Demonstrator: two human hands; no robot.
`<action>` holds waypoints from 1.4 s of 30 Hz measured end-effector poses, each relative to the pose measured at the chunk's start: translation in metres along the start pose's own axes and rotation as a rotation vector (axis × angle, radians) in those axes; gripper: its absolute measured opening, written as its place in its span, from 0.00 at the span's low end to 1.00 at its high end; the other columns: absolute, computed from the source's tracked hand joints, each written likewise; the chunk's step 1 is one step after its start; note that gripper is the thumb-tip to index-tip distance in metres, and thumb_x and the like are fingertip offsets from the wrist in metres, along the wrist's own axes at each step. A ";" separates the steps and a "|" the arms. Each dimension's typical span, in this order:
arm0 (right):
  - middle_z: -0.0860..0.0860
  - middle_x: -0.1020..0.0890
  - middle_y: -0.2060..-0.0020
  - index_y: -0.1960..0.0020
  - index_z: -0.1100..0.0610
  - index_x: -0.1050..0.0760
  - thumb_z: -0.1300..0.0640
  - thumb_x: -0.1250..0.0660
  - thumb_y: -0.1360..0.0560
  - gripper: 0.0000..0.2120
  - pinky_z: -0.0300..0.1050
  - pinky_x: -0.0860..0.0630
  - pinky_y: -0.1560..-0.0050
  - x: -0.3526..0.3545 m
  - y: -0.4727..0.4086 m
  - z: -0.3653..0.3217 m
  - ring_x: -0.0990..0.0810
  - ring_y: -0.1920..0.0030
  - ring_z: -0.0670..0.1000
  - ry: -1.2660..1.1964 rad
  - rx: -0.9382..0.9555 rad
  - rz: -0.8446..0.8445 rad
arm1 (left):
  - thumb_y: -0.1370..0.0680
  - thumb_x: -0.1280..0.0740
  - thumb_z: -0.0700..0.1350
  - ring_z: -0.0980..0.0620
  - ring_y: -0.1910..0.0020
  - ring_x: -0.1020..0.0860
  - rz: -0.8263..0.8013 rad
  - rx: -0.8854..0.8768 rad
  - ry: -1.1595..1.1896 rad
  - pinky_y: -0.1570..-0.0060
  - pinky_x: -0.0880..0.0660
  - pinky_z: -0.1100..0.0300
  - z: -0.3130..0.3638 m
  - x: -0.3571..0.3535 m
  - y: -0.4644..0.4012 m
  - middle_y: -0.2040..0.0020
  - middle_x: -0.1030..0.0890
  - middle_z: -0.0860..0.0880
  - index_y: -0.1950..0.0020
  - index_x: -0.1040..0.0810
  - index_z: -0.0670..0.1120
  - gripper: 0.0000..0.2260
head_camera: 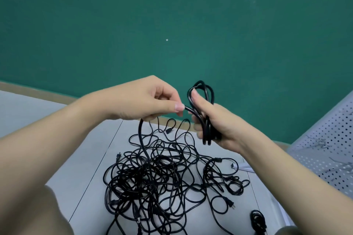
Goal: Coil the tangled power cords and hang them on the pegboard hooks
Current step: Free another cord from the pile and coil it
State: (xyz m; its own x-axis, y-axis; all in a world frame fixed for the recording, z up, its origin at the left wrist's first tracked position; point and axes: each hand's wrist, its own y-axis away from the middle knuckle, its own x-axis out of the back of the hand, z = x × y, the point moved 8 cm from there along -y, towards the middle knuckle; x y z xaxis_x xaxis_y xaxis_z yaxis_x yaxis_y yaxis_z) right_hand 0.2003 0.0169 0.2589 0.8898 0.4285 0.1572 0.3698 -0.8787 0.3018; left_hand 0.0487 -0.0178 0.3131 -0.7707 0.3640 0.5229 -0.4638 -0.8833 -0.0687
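Observation:
My right hand (217, 126) is closed around a small coil of black power cord (203, 89), its loops sticking up above my thumb. My left hand (152, 99) pinches the loose run of the same cord (142, 139) between thumb and fingers, just left of the coil. That run drops down into a big tangled pile of black cords (162, 177) on the grey floor below my hands. A white pegboard (328, 150) with metal hooks (322, 145) stands at the right edge, tilted in view.
A small coiled black cord (257, 219) lies on the floor at the lower right. A white strip (241, 168) lies near the pegboard's base. A green wall (172, 25) fills the background. My knees show at the bottom corners.

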 end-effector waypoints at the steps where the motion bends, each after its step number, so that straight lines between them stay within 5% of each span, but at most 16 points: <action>1: 0.48 0.31 0.67 0.54 0.53 0.26 0.21 0.24 0.46 0.39 0.42 0.34 0.66 -0.008 0.000 0.002 0.33 0.71 0.46 0.025 -0.001 -0.066 | 0.19 0.31 0.48 0.50 0.71 0.36 0.004 0.001 0.027 0.70 0.36 0.59 0.000 -0.005 -0.002 0.70 0.30 0.47 0.54 0.18 0.48 0.06; 5: 0.46 0.32 0.68 0.52 0.54 0.27 0.30 0.26 0.40 0.32 0.38 0.34 0.69 -0.030 0.004 0.012 0.35 0.71 0.45 0.001 -0.067 -0.276 | 0.21 0.27 0.45 0.49 0.70 0.34 0.074 0.048 0.045 0.71 0.37 0.60 -0.011 -0.012 -0.009 0.62 0.15 0.43 0.50 0.26 0.46 0.09; 9: 0.48 0.35 0.66 0.50 0.56 0.30 0.50 0.25 0.35 0.20 0.39 0.38 0.69 -0.035 0.006 0.019 0.45 0.65 0.50 -0.030 -0.115 -0.404 | 0.28 0.22 0.56 0.55 0.76 0.35 0.288 0.075 -0.091 0.75 0.38 0.65 -0.020 -0.001 -0.013 0.68 0.19 0.46 0.54 0.28 0.45 0.20; 12: 0.50 0.35 0.66 0.47 0.61 0.28 0.63 0.33 0.31 0.13 0.39 0.38 0.69 -0.034 0.006 0.026 0.43 0.67 0.48 -0.042 -0.170 -0.418 | 0.34 0.21 0.63 0.55 0.77 0.34 0.371 0.097 -0.164 0.75 0.38 0.66 -0.027 0.004 -0.014 0.72 0.23 0.49 0.53 0.30 0.47 0.27; 18: 0.49 0.36 0.67 0.50 0.59 0.26 0.58 0.36 0.20 0.04 0.36 0.39 0.72 -0.035 0.017 0.032 0.39 0.71 0.44 0.011 -0.295 -0.557 | 0.39 0.28 0.73 0.56 0.74 0.34 0.322 0.107 -0.287 0.72 0.38 0.62 -0.033 0.001 -0.018 0.73 0.26 0.53 0.55 0.27 0.53 0.27; 31: 0.48 0.40 0.69 0.51 0.59 0.26 0.62 0.40 0.21 0.05 0.36 0.39 0.73 -0.045 0.048 0.018 0.39 0.73 0.43 0.061 -0.289 -0.803 | 0.30 0.29 0.65 0.54 0.69 0.36 0.199 -0.084 -0.018 0.67 0.39 0.59 -0.023 -0.016 -0.017 0.71 0.31 0.53 0.62 0.22 0.41 0.25; 34: 0.49 0.40 0.69 0.50 0.59 0.26 0.66 0.41 0.21 0.06 0.35 0.38 0.73 -0.049 0.049 0.000 0.43 0.73 0.45 -0.134 -0.156 -0.810 | 0.21 0.40 0.68 0.50 0.68 0.37 0.224 -0.022 0.198 0.66 0.40 0.54 -0.033 -0.013 -0.020 0.68 0.34 0.47 0.65 0.27 0.43 0.29; 37: 0.49 0.41 0.68 0.49 0.59 0.26 0.66 0.38 0.23 0.06 0.36 0.35 0.72 -0.039 0.041 -0.020 0.42 0.73 0.45 -0.349 0.004 -0.716 | 0.20 0.49 0.69 0.48 0.68 0.37 0.190 0.124 0.321 0.61 0.39 0.52 -0.054 -0.014 -0.023 0.69 0.37 0.47 0.62 0.20 0.42 0.34; 42: 0.49 0.41 0.68 0.51 0.58 0.25 0.66 0.39 0.23 0.06 0.37 0.37 0.72 0.003 0.026 -0.036 0.40 0.74 0.44 -0.464 0.170 -0.390 | 0.14 0.52 0.63 0.47 0.66 0.26 0.110 0.292 0.172 0.47 0.24 0.50 -0.085 -0.024 -0.024 0.68 0.31 0.47 0.63 0.25 0.45 0.30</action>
State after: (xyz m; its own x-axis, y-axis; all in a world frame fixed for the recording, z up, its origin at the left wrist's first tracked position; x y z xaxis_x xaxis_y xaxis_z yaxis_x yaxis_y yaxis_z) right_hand 0.2029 0.0027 0.3015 0.6903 0.6218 -0.3699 0.6938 -0.7139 0.0949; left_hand 0.0408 0.0196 0.2301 -0.8827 0.2847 0.3738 -0.2488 -0.9581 0.1422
